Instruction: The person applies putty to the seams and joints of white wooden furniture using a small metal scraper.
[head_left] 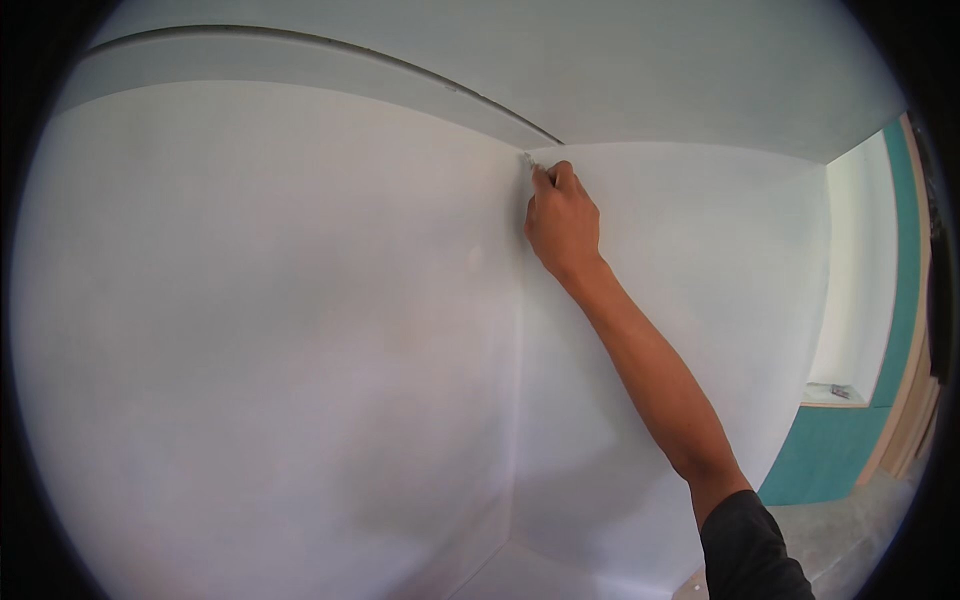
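Observation:
My right arm reaches up from the lower right in a dark sleeve. High in the corner where two white walls and the ceiling meet, my right hand point(563, 222) is closed, its fingers pinched together. A small pale, thin-ended thing point(531, 161) pokes out past the fingertips and appears to reach the corner just below the ceiling. Most of it is hidden by the fingers, so its kind cannot be made out. The left wall point(250, 300) and the right wall point(690, 260) are smooth and white. Nothing of my left hand shows.
Overhead, a dark groove point(300, 38) curves along the pale ceiling point(650, 70) and ends near the corner. To the right stand a white recess point(855, 270) with small items on its ledge, a teal panel point(825, 450) and wooden boards point(912, 430). The floor point(850, 530) looks dusty.

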